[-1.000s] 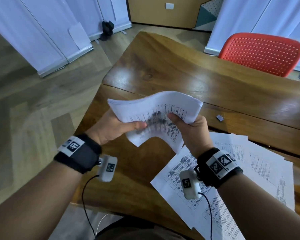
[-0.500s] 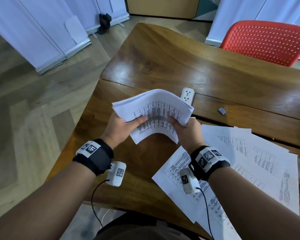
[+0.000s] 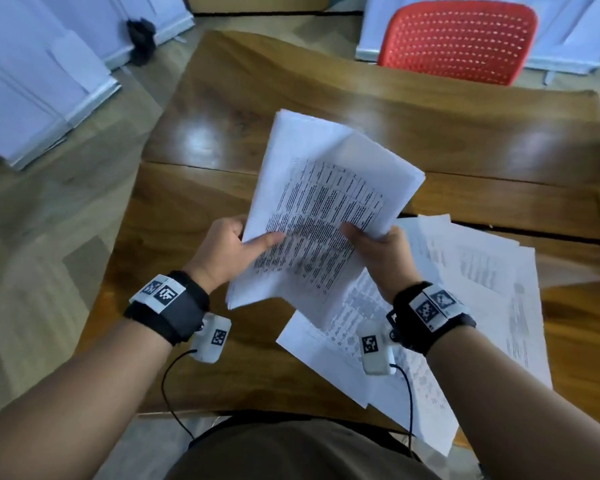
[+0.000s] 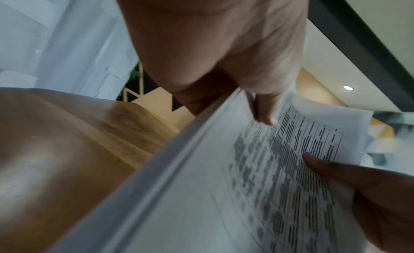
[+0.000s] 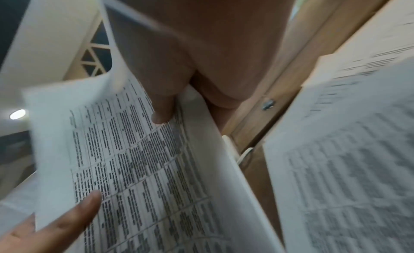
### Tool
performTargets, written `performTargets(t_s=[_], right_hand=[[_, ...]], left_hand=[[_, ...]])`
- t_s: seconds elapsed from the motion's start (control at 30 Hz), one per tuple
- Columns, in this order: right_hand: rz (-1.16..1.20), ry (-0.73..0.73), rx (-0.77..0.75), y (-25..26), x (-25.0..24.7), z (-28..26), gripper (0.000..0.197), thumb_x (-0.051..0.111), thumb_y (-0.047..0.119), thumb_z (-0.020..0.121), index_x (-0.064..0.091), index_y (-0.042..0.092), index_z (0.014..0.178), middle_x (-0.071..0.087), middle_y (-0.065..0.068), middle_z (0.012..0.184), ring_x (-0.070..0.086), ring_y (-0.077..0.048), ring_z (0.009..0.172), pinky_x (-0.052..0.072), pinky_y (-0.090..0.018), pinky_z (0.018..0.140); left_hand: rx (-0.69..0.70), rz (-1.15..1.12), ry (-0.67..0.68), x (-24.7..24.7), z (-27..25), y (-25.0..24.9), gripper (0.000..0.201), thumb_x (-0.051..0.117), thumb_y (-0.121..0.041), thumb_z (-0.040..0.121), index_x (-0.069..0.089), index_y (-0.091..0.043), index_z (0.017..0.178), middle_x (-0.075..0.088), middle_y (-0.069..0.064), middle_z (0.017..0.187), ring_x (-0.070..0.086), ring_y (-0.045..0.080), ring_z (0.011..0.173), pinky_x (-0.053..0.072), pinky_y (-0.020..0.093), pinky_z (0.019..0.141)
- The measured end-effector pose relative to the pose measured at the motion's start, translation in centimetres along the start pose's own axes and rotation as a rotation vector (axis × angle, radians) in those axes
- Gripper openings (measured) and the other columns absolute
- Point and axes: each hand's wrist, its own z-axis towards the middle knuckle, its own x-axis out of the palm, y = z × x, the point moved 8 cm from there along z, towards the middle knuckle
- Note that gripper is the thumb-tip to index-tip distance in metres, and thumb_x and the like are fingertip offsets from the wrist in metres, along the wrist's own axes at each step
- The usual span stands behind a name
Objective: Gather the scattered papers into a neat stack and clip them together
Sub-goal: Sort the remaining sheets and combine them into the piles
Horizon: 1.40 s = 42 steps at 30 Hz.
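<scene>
Basically, glossy wooden table (image 3: 361, 109) mid-frame, red chair (image 3: 458, 39) upper right, loose sheets (image 3: 482, 271) lower right, left hand (image 3: 222, 251) and right hand (image 3: 381, 251) each gripping paper stack (image 3: 326, 209) above table's near edge.

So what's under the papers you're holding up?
Under the held stack you can see the wooden table and more loose sheets lying on it. Whatever lies directly behind the stack is hidden.

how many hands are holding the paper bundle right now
2. The left hand grips the left edge of the paper bundle, thumb on the printed face. The right hand grips its right edge the same way. Fingers behind the sheets are hidden.
</scene>
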Motion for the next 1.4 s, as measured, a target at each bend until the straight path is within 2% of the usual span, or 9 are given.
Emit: performTargets(t_s=[0.1,0.23,0.33,0.43,0.57,0.83,1.17,1.3,1.4], right_hand=[[-0.038,-0.065,0.082,-3.0,-3.5,-1.3,0.029,0.083,0.045,0.085,0.079,0.017,0.092,0.083,-0.009,0.099,0.078,-0.036,0.099,0.062,-0.06,0.089],[-0.494,-0.257,0.406,-10.4,-12.3,-4.4,0.069,0.052,0.087,0.081,0.055,0.018,0.089,0.058,-0.001,0.076,0.069,-0.031,0.083,0.057,-0.047,0.078],[-0.731,-0.349,0.645,-15.3,-16.7,-7.5,0.112,0.049,0.098,0.068,0.053,0.003,0.128,0.059,-0.021,0.123,0.064,-0.039,0.119,0.055,-0.05,0.097],[-1.031,-0.249,0.599,-16.1,-15.8,-7.7,0.132,0.059,0.095,0.06,0.036,0.005,0.153,0.045,-0.018,0.154,0.053,-0.039,0.136,0.051,-0.053,0.107],[-1.134,-0.196,0.498,-15.2,-13.9,-7.2,0.105,0.069,0.078,0.074,0.046,0.004,0.144,0.047,-0.021,0.148,0.051,-0.039,0.135,0.046,-0.053,0.11],[-0.894,-0.216,0.491,-15.2,-17.4,-8.0,0.029,0.072,0.053,0.086,0.069,0.025,0.088,0.071,0.0,0.092,0.071,-0.027,0.086,0.06,-0.043,0.085],[-0.609,-0.438,0.607,-16.0,-26.2,-14.9,0.037,0.079,0.036,0.086,0.05,0.016,0.076,0.06,-0.009,0.08,0.053,-0.019,0.061,0.039,-0.03,0.051],[-0.47,-0.582,0.726,-18.0,-26.8,-17.8,0.07,0.095,0.039,0.07,0.047,0.011,0.114,0.046,-0.01,0.124,0.057,-0.025,0.087,0.058,-0.039,0.08],[-0.439,-0.715,0.728,-16.8,-26.3,-17.4,0.109,0.101,0.044,0.059,0.037,0.008,0.138,0.038,-0.012,0.131,0.047,-0.027,0.111,0.05,-0.05,0.1]], left_hand=[[-0.003,0.105,0.094,2.3,1.0,-0.4,0.072,0.08,-0.071,0.079,0.081,0.0,0.093,0.084,0.016,0.09,0.07,0.022,0.063,0.053,0.039,0.056],[-0.104,0.16,0.145,4.4,1.7,-0.8,0.035,0.083,-0.043,0.09,0.081,-0.009,0.09,0.08,0.022,0.088,0.072,0.032,0.068,0.046,0.034,0.062],[-0.174,0.162,0.116,4.5,2.3,0.1,0.035,0.082,-0.037,0.092,0.077,-0.003,0.09,0.078,0.027,0.091,0.072,0.037,0.075,0.051,0.037,0.067],[-0.241,0.159,0.086,4.8,2.3,0.3,0.027,0.083,-0.036,0.092,0.079,-0.01,0.092,0.082,0.013,0.091,0.077,0.039,0.087,0.062,0.054,0.081],[-0.269,0.111,0.097,6.3,2.0,-0.9,0.01,0.081,-0.026,0.094,0.074,-0.032,0.09,0.082,0.001,0.094,0.077,0.035,0.097,0.061,0.055,0.092],[-0.295,0.057,0.115,7.9,2.5,-0.7,0.008,0.08,-0.028,0.094,0.074,-0.025,0.097,0.075,-0.009,0.095,0.074,0.017,0.09,0.059,0.035,0.08],[-0.293,0.01,0.089,8.8,2.5,-1.3,0.011,0.081,-0.026,0.093,0.073,-0.03,0.098,0.077,-0.009,0.098,0.075,0.016,0.091,0.059,0.03,0.078],[-0.299,0.021,0.095,9.3,2.4,-1.6,0.019,0.081,-0.027,0.093,0.075,-0.019,0.111,0.077,-0.007,0.096,0.076,0.022,0.093,0.06,0.031,0.078],[-0.304,0.016,0.09,9.5,2.3,-1.8,0.025,0.081,-0.026,0.093,0.076,-0.015,0.115,0.077,-0.007,0.097,0.077,0.027,0.097,0.06,0.034,0.08]])
